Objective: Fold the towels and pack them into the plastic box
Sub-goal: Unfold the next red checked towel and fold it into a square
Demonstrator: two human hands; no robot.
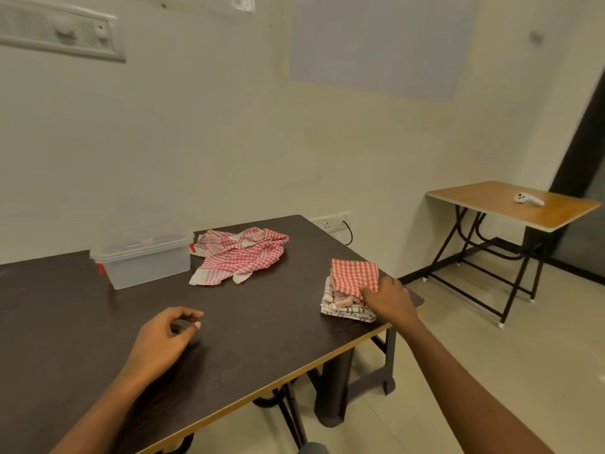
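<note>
A clear plastic box (147,262) with its lid on and red clips stands at the back left of the dark table (245,339). To its right lies a crumpled heap of red-checked towels (240,255). Near the table's right corner sits a stack of folded towels (348,294), with a red-checked one on top and a white one with black lines at the bottom. My right hand (386,298) rests on the stack's right side, fingers pinching the top red-checked towel. My left hand (167,337) hovers over the table's middle, fingers loosely curled and holding nothing.
The table's front edge runs diagonally, with dark legs and a stool below it. A small wooden folding table (510,204) with a white controller (527,198) stands at the right by a dark doorway. A wall socket with a cable sits behind the table.
</note>
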